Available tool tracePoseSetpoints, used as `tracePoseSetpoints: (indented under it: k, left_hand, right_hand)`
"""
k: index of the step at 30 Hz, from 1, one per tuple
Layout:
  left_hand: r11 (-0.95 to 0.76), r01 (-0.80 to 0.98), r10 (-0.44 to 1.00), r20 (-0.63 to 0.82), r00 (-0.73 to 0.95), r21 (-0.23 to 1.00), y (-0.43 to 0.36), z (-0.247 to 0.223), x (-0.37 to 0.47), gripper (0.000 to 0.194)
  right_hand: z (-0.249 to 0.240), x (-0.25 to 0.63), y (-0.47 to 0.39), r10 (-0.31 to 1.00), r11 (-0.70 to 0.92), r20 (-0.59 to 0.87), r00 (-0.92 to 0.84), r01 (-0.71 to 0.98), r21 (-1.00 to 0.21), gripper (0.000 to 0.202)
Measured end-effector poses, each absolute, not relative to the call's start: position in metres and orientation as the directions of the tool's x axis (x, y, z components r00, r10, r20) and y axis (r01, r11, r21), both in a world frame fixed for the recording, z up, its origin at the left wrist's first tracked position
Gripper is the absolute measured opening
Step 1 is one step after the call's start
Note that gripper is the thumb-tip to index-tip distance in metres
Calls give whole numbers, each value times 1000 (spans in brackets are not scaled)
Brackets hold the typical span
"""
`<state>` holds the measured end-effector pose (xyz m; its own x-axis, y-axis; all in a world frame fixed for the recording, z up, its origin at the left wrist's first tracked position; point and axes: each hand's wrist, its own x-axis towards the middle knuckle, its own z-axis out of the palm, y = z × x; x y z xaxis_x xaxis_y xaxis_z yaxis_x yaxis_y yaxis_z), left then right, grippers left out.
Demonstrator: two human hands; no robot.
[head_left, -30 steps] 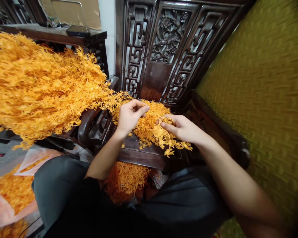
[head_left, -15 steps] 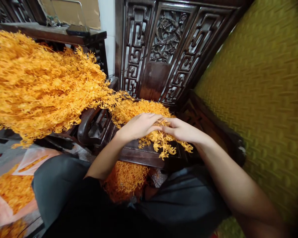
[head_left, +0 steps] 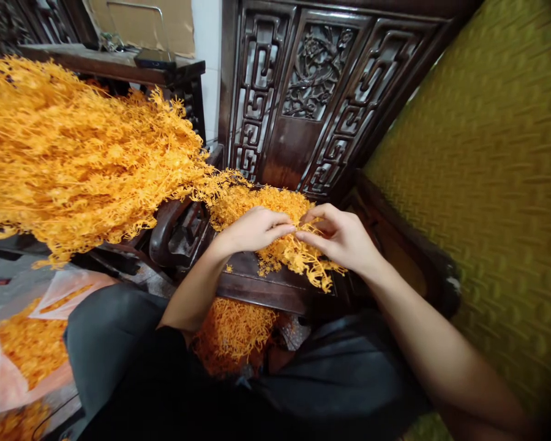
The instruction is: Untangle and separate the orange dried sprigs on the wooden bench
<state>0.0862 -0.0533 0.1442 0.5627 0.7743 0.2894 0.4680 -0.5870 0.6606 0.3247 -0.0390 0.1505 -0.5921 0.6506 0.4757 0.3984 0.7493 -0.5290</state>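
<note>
Spiky orange sprigs (head_left: 278, 199) heap on the glossy wooden seat (head_left: 257, 289), bare along its front-left edge. Over them, left hand (head_left: 259, 229) and right hand (head_left: 342, 239) nearly meet at the fingertips; whether either pinches a strand I cannot tell. A larger orange mass (head_left: 87, 153) is cut off at left.

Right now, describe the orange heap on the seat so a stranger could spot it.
Find the carved chair back, then the dark seat below. The orange heap there is the only one partly covered by the left hand and right hand.

Branching orange sprigs (head_left: 275, 199) lie heaped on dark wood (head_left: 266, 289).
</note>
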Motion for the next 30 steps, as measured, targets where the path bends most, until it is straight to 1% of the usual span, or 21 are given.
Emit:
tracePoseSetpoints:
  k: [2, 3, 5, 7, 10, 12, 14, 16, 19, 21, 22, 23, 24, 25, 26, 27, 29, 30]
  left_hand:
    - [-529, 423, 782, 229, 579, 736, -51, 142, 85, 37]
    - [-497, 381, 780, 209, 590, 780, -50, 140, 85, 38]
    - [-431, 287, 776, 190, 601, 855, -47, 135, 85, 41]
    - [-384, 225, 779, 184, 599, 896, -44, 131, 85, 43]
    - [-375, 205, 779, 187, 598, 904, -42, 129, 83, 43]
    - [-391, 230, 777, 186, 601, 891, -41, 131, 80, 41]
    - [-404, 280, 784, 172, 597, 871, -41, 133, 74, 41]
    - [-406, 331, 790, 145, 596, 852, -42, 136, 69, 42]
    - [-395, 345, 782, 114, 613, 852, -43, 139, 65, 39]
    - [-387, 318, 765, 109, 635, 866, -43, 138, 65, 38]
    - [-381, 302, 764, 114, 635, 874, -42, 137, 66, 37]
    - [-379, 292, 769, 123, 627, 878, -41, 135, 67, 36]
    - [-383, 297, 779, 134, 612, 874, -39, 133, 69, 35]
    - [-401, 324, 793, 148, 591, 857, -38, 130, 71, 33]
    - [-430, 375, 809, 167, 563, 821, -36, 127, 73, 34]
    - [-466, 445, 823, 190, 536, 765, -35, 124, 77, 37]
    - [-517, 586, 838, 232, 493, 623, -35, 118, 85, 43]
    - [-523, 638, 845, 242, 478, 565, -36, 115, 90, 43]
  right_hand:
    - [156, 324, -41, 533, 844, 549, -644, 363, -394, 19]
    - [159, 324, -42, 477, 878, 564, -674, 339, -338, 16]
    - [161, 324, -42, 409, 912, 540, -736, 316, -261, 13]
    - [161, 323, -41, 397, 918, 500, -770, 328, -224, 16]
    - [158, 322, -41, 425, 905, 490, -761, 359, -227, 16]
    - [157, 322, -41, 469, 883, 505, -725, 377, -280, 15]
    - [158, 324, -40, 544, 837, 528, -652, 387, -386, 16]
    - [157, 326, -36, 648, 758, 564, -512, 360, -544, 18]
    - [148, 330, -25, 785, 619, 578, -223, 238, -749, 27]
    - [141, 332, -16, 834, 551, 543, -92, 176, -816, 34]
    - [138, 333, -13, 850, 526, 523, -68, 176, -832, 34]
    - [137, 334, -10, 862, 506, 499, -90, 203, -838, 32]
    - [137, 335, -9, 868, 497, 470, -159, 264, -827, 29]
    - [139, 336, -10, 859, 510, 444, -253, 354, -784, 27]
    - [142, 337, -12, 836, 546, 430, -340, 451, -706, 27]
    - [147, 336, -15, 802, 597, 441, -403, 530, -602, 27]
    - [155, 331, -26, 702, 697, 550, -453, 597, -397, 30]
    - [158, 327, -32, 640, 743, 606, -473, 582, -330, 37]
